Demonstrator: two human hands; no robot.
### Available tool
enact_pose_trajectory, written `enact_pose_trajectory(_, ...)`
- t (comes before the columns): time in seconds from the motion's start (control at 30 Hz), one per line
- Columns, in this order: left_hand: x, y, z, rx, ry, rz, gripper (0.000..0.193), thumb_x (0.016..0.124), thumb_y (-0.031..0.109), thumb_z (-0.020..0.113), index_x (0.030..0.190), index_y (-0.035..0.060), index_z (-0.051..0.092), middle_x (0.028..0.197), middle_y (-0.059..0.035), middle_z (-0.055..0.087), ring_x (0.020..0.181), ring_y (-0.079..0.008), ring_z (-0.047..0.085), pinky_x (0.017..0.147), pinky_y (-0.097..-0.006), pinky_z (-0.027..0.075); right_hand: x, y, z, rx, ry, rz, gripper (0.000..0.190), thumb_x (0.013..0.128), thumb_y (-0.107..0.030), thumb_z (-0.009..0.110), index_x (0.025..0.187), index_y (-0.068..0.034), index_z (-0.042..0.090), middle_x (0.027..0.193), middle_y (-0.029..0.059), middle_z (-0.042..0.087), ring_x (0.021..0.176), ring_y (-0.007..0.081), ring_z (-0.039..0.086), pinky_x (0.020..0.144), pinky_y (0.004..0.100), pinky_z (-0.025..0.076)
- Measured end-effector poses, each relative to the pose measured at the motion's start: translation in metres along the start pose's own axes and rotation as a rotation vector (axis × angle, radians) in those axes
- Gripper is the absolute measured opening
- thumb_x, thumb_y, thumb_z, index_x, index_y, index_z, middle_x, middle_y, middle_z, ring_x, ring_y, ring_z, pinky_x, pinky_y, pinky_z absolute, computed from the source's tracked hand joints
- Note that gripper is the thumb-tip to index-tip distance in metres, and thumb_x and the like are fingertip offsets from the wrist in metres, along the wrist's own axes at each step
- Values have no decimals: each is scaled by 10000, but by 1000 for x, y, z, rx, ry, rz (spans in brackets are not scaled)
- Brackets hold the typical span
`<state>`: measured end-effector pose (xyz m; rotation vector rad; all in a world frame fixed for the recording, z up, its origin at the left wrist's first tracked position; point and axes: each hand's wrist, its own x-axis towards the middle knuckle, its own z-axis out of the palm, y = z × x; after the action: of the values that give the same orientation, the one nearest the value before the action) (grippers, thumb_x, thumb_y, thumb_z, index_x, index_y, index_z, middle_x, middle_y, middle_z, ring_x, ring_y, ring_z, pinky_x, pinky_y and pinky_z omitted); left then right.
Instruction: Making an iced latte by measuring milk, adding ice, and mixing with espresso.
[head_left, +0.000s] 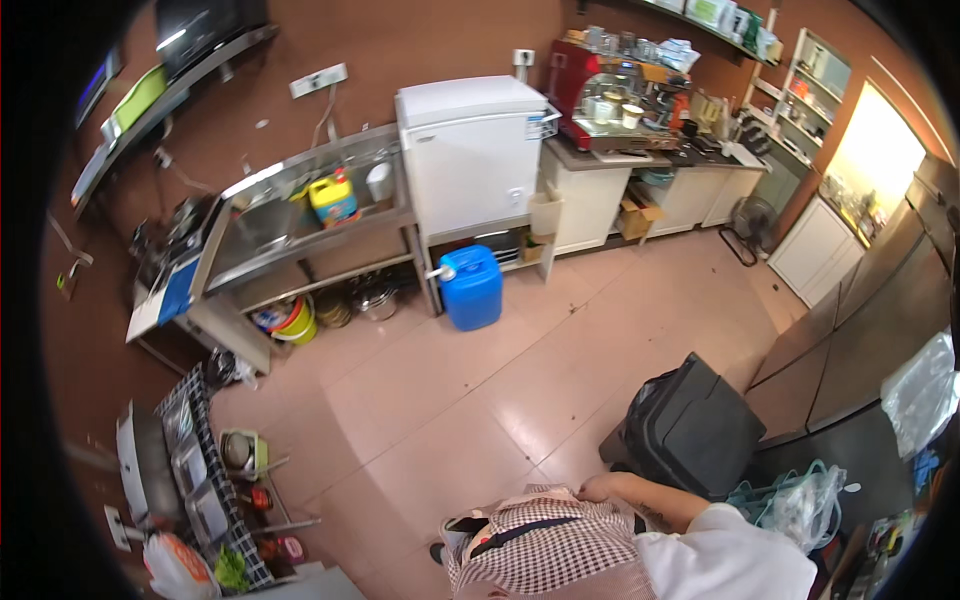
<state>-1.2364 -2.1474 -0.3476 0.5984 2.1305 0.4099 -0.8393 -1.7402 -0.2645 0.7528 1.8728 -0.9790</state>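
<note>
My right hand (596, 487) is at the front edge of the checked apron (570, 555) I wear, its fingers closed on the cloth. Some of the fingertips are hidden in the folds. The bare forearm comes out of a white sleeve (731, 559). A dark gap, like a pocket opening, runs across the apron's front. My left hand is out of view. Just beyond my right hand stands a black lidded trash bin (697, 427) lined with a black bag.
Tiled floor (450, 405) lies ahead. A blue jerrycan (472, 289) stands before a white chest freezer (472, 157). Left is a steel sink (262, 225) with a yellow jug (332, 201); right, a red espresso machine (592, 97). A steel refrigerator (862, 337) borders the right side.
</note>
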Motion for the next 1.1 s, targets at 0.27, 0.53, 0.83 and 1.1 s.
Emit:
enact_pose_trajectory(0.27,148,176,14,120,-211,56,402,949,302,539,1219,48,693,1176,-254,699,1171,-388,640,989,-438,507,14,92,-112,353,478,-102,513,979,-384,571,1353,-35,609,1292,243,656,1188,390,632,994,441,502)
enact_pose_trajectory(0.53,372,417,3,453,-557,109,500,930,406,632,1260,32,670,1231,-257,681,1230,-372,618,1040,-429,481,31,212,-146,736,655,173,570,955,-448,586,1345,-34,626,1191,210,715,1127,376,676,976,412,526)
enact_pose_trajectory(0.83,446,1121,45,419,-83,1376,682,888,289,714,1467,31,461,1489,-231,483,1400,-405,434,1182,-460,357,-23,332,-307,1246,917,492,472,903,-293,714,1270,0,665,988,146,739,927,238,698,851,351,545)
enact_pose_trajectory(1.1,412,1493,109,155,216,1617,549,893,268,730,1359,37,553,1368,-206,567,1281,-384,533,1111,-428,421,-49,578,-440,1104,975,398,471,894,-274,662,1277,-1,644,1001,216,743,965,330,724,868,408,555)
